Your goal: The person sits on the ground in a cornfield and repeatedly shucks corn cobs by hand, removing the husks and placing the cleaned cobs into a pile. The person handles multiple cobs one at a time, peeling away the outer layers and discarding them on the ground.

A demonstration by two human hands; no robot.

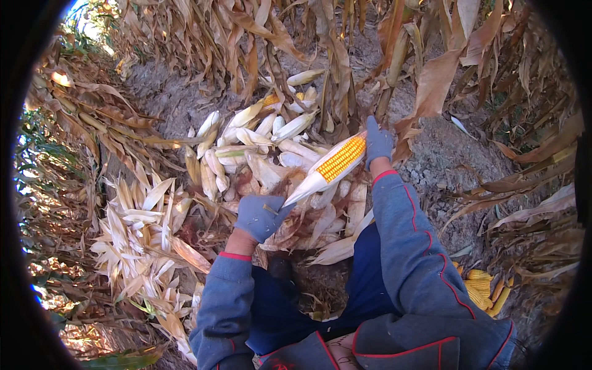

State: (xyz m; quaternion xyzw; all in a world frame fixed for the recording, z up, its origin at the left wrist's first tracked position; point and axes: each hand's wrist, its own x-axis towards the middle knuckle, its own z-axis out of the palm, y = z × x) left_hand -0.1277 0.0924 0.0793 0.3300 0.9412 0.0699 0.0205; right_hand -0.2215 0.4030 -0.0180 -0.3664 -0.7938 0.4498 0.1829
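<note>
A corn ear (pixel 343 158) slants between my gloved hands, its yellow kernels bare along the upper side. Pale husk (pixel 305 186) still wraps its lower end and edges. At the ear's upper right end, my right hand (pixel 380 142) grips it in a grey-blue glove. My left hand (pixel 262 216), gloved alike, closes on the pointed husk tip. A small thin brownish piece (pixel 270 209) shows at the left hand's fingers; I cannot tell what it is. Beneath and beyond the hands lies a heap of unhusked ears (pixel 259 134), a few showing yellow kernels.
Stripped husks (pixel 143 226) are piled on the left. Several bare yellow ears (pixel 481 289) lie on the ground at lower right. Dry corn stalks and leaves (pixel 342 55) hang along the far side and the right. Dry soil (pixel 437 162) shows right of the heap.
</note>
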